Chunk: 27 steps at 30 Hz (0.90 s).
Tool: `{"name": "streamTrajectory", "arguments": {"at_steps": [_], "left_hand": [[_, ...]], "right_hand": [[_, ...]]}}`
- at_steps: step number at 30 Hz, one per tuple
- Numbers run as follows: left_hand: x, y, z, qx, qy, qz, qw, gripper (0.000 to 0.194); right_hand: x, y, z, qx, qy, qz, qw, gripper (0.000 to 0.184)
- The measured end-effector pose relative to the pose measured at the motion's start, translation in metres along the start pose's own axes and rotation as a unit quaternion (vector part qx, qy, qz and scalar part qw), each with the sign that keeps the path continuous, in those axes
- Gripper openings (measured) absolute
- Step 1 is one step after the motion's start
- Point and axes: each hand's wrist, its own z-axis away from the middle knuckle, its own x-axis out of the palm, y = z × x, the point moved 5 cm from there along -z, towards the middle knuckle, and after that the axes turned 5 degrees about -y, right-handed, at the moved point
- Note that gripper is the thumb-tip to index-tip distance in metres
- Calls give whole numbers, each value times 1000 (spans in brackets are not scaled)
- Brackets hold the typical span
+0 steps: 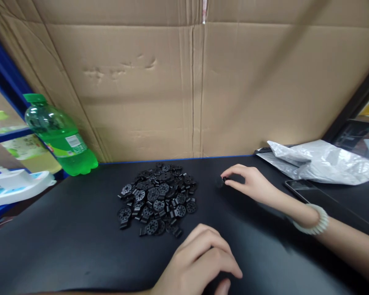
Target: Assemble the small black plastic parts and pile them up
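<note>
A pile of several small black round plastic parts lies on the black table. My right hand reaches in from the right, to the right of the pile, its fingertips pinched on one small black part just above the table. My left hand rests near the front edge, below the pile, fingers curled loosely downward; whatever may be under them is hidden. A pale beaded bracelet sits on my right wrist.
A green plastic bottle leans at the left by a blue shelf. A cardboard wall closes the back. A crumpled clear plastic bag and a dark phone lie at the right. A white object sits far left.
</note>
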Motion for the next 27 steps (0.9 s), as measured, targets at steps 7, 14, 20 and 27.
{"name": "streamTrajectory", "arguments": {"at_steps": [7, 14, 20, 27], "left_hand": [[6, 1, 4, 9, -48, -63, 997, 25], [16, 12, 5, 61, -111, -122, 984, 23], [11, 6, 5, 5, -72, -44, 996, 9], [6, -1, 4, -118, -43, 25, 992, 20]], "right_hand": [[7, 24, -2, -27, 4, 43, 999, 33], [23, -33, 15, -104, 14, 70, 992, 21], [66, -67, 16, -161, -93, 74, 980, 34], [78, -62, -6, -100, -92, 23, 990, 30]]}}
